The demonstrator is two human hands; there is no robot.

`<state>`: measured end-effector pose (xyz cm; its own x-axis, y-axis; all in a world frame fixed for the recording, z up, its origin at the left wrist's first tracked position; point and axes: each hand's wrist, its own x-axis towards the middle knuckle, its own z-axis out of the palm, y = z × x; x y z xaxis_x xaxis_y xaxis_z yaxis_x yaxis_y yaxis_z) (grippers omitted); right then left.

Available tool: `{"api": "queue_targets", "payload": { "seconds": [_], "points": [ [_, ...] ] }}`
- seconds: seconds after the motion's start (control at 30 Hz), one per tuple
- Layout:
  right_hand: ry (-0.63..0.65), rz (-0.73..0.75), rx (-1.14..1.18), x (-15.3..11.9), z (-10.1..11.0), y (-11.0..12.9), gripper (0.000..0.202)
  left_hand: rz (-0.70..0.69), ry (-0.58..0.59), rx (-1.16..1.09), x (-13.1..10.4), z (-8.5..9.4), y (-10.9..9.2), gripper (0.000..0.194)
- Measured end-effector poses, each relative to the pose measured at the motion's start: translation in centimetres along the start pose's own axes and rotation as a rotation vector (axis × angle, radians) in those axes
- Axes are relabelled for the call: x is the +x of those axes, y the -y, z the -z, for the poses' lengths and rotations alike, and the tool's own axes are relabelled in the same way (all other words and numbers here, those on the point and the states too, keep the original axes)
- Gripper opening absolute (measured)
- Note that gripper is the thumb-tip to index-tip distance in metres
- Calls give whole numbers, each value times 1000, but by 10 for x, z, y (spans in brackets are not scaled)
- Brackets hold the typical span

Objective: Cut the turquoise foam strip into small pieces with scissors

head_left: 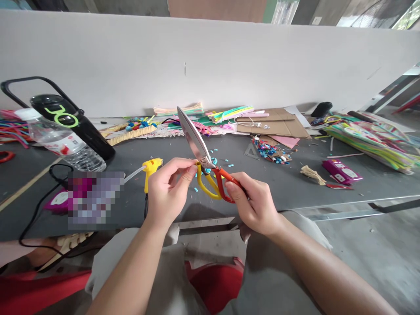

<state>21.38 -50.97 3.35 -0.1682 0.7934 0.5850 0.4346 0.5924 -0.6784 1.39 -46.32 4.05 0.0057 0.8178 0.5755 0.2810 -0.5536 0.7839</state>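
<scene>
A large pair of scissors (196, 138) points up and away, its blades nearly together. My right hand (254, 199) is closed around the red-orange handle. A yellow loop (211, 189), seemingly the other handle, hangs beside it on the left. My left hand (172, 186) pinches thumb and forefinger together just left of the scissors' pivot; whatever is between the fingertips is too small to make out. Small blue cut pieces (230, 165) lie scattered on the dark table (183, 151) beyond and below the scissors.
A yellow glue gun (152, 165) lies left of my left hand. Further left stand a water bottle (70, 144) and a black tumbler (88, 135). Pipe cleaner bundles (370, 144), cardboard (275, 124) and a purple box (343, 171) lie back and right. A white partition (131, 65) rises behind.
</scene>
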Motion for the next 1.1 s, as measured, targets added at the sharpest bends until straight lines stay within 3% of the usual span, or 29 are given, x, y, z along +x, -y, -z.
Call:
{"api": "queue_targets", "payload": {
  "seconds": [0.17,0.37,0.5,0.73,0.93,1.1],
  "points": [
    [10,-12,21,-2,-2,1,11,-2,-6,-25,0,-1,-1,6],
    [-4,-184,122,4,2,-13,25,-125,41,-151,0,2,-5,11],
    [-49,-183,194,8,3,-19,27,-174,67,-163,-4,3,-13,16],
    [11,-163,513,6,2,-21,23,-183,17,-103,-8,3,-18,13],
    [28,-163,683,4,3,-21,19,-303,-47,71,-12,6,-23,12],
    [-16,-211,734,0,1,-13,18,-223,-105,15,-15,1,-21,12]
  ]
}}
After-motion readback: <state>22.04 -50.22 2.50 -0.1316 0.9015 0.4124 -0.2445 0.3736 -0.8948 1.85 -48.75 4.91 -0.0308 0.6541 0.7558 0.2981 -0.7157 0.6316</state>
